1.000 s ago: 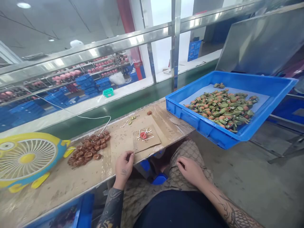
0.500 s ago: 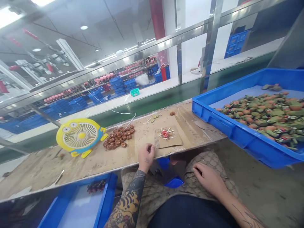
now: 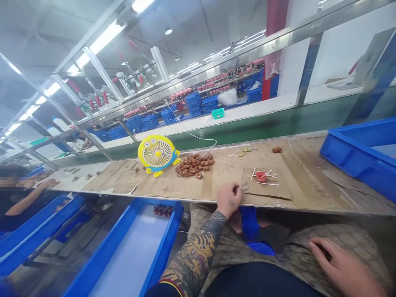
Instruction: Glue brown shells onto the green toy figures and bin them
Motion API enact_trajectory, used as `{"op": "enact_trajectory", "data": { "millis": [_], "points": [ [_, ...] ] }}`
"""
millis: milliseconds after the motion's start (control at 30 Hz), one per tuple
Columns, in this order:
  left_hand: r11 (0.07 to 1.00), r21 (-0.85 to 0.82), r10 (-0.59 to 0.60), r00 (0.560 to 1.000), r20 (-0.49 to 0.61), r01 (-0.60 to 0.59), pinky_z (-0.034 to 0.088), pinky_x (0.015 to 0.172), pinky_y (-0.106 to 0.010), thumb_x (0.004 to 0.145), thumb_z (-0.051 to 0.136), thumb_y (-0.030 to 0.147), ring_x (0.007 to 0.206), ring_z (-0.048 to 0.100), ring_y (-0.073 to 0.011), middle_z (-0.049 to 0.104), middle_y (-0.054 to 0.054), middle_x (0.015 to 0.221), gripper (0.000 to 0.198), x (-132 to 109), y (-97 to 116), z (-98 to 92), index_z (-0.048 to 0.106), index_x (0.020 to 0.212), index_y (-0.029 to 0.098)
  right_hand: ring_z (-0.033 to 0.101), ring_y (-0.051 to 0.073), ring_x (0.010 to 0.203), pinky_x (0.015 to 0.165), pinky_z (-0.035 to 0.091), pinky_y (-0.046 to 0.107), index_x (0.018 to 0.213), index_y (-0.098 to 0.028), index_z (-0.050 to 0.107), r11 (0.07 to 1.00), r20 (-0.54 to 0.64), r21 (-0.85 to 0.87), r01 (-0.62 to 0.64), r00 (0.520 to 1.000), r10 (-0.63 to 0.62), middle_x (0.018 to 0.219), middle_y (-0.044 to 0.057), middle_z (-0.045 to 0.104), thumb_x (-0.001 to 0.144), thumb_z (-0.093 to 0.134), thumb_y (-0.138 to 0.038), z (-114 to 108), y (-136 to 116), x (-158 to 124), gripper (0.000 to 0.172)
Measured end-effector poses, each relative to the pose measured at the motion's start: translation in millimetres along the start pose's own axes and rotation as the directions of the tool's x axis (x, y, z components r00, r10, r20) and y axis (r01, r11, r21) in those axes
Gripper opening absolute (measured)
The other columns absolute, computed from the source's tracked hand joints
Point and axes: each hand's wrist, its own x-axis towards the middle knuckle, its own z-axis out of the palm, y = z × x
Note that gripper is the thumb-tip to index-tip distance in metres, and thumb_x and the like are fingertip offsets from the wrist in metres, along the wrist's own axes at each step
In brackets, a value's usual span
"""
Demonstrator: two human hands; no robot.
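My left hand (image 3: 229, 199) rests at the front edge of the cardboard-covered bench (image 3: 167, 189), its fingers curled into a loose fist with nothing visible in them. Just right of it lies a small square of cardboard (image 3: 272, 190). On that square is a little red cup (image 3: 260, 176) with several white cotton swabs (image 3: 267, 184) on and around it. My right hand (image 3: 345, 264) lies on my thigh, thumb apart from the fingers, holding nothing I can see. Beyond my left hand is a heap of small brown, shiny pieces (image 3: 194, 165).
A yellow fan (image 3: 157, 154) stands left of the heap. Blue trays are at the right (image 3: 355, 159) and below the bench (image 3: 116, 243). Small green pieces (image 3: 246, 149) lie at the back. A co-worker's arm (image 3: 29, 198) reaches over the bench at far left.
My view has swung left, so things sit further right in the picture and the co-worker has come into sight. Both hands keep their places, at the bench edge and on the thigh.
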Motion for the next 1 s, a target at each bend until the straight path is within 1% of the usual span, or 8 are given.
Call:
{"op": "enact_trajectory", "data": {
  "millis": [133, 367, 533, 633, 733, 867, 933, 1000],
  "points": [
    [0.999, -0.032, 0.029, 0.999, 0.031, -0.028, 0.048, 0.075, -0.033, 0.096, 0.061, 0.036, 0.080, 0.069, -0.0217, 0.077, -0.005, 0.081, 0.023, -1, 1, -0.7, 0.079, 0.092, 0.022, 0.076, 0.034, 0.085, 0.077, 0.061, 0.048, 0.084, -0.028, 0.075, 0.998, -0.021, 0.008, -0.064, 0.998, 0.064, 0.093, 0.009, 0.081, 0.082, 0.049, -0.067, -9, -1, -11, 0.047],
    [0.990, -0.138, 0.054, 0.994, 0.094, -0.041, 0.046, 0.076, -0.037, 0.098, 0.056, 0.038, 0.081, 0.067, -0.0247, 0.076, -0.007, 0.084, 0.027, 1, -4, -3.7, 0.076, 0.090, 0.022, 0.076, 0.031, 0.084, 0.072, 0.063, 0.042, 0.091, -0.027, 0.073, 0.980, -0.101, 0.090, -0.177, 0.977, 0.186, 0.093, 0.008, 0.080, 0.081, 0.052, -0.071, -30, -39, -9, 0.049],
    [0.976, -0.214, 0.062, 0.986, 0.153, -0.028, 0.048, 0.077, -0.039, 0.095, 0.059, 0.033, 0.084, 0.068, -0.0267, 0.076, -0.008, 0.084, 0.021, -3, -5, -7.2, 0.076, 0.088, 0.022, 0.074, 0.030, 0.101, 0.086, 0.062, 0.041, 0.108, -0.023, 0.068, 0.971, -0.170, 0.203, -0.127, 0.972, 0.163, 0.108, 0.012, 0.077, 0.083, 0.055, -0.069, -48, -77, 58, 0.054],
    [0.957, -0.291, 0.085, 0.974, 0.209, -0.021, 0.052, 0.074, -0.035, 0.091, 0.063, 0.027, 0.080, 0.069, -0.0230, 0.076, -0.005, 0.082, 0.013, -2, -12, -18.2, 0.075, 0.086, 0.025, 0.074, 0.031, 0.098, 0.082, 0.063, 0.040, 0.117, -0.021, 0.063, 0.946, -0.135, 0.293, -0.142, 0.973, 0.188, 0.103, 0.013, 0.075, 0.080, 0.057, -0.069, -55, -102, 116, 0.061],
    [0.950, -0.312, 0.049, 0.993, 0.108, -0.013, 0.055, 0.080, -0.036, 0.092, 0.062, 0.023, 0.085, 0.070, -0.0230, 0.075, -0.005, 0.086, 0.011, 11, -34, -41.6, 0.073, 0.088, 0.025, 0.073, 0.033, 0.087, 0.076, 0.063, 0.044, 0.125, -0.022, 0.062, 0.947, -0.063, 0.259, -0.191, 0.975, 0.214, 0.093, 0.013, 0.075, 0.076, 0.057, -0.074, -55, -118, 163, 0.072],
    [0.992, -0.006, -0.120, 0.961, -0.247, 0.122, 0.054, 0.097, -0.051, 0.092, 0.064, 0.028, 0.107, 0.064, -0.0325, 0.066, -0.013, 0.108, 0.015, 39, -84, -77.2, 0.069, 0.105, 0.023, 0.074, 0.040, 0.098, 0.082, 0.062, 0.054, 0.109, -0.034, 0.074, 0.963, 0.022, 0.158, -0.216, 0.976, 0.216, 0.104, 0.013, 0.079, 0.072, 0.058, -0.081, -43, -110, 193, 0.062],
    [0.974, 0.113, -0.161, 0.948, -0.274, 0.198, 0.054, 0.098, -0.053, 0.090, 0.068, 0.030, 0.110, 0.063, -0.0337, 0.060, -0.013, 0.114, 0.026, 49, -108, -86.6, 0.067, 0.115, 0.023, 0.074, 0.042, 0.099, 0.082, 0.062, 0.056, 0.099, -0.039, 0.077, 0.972, 0.029, 0.126, -0.200, 0.980, 0.198, 0.106, 0.010, 0.080, 0.074, 0.060, -0.080, -36, -98, 196, 0.051],
    [0.965, 0.166, -0.167, 0.965, -0.203, 0.202, 0.056, 0.096, -0.051, 0.090, 0.070, 0.030, 0.110, 0.063, -0.0321, 0.058, -0.012, 0.118, 0.029, 53, -123, -88.2, 0.066, 0.118, 0.024, 0.075, 0.041, 0.097, 0.081, 0.063, 0.055, 0.096, -0.040, 0.078, 0.984, 0.007, 0.108, -0.141, 0.990, 0.141, 0.104, 0.009, 0.081, 0.079, 0.059, -0.076, -33, -90, 194, 0.044]
  ]
}}
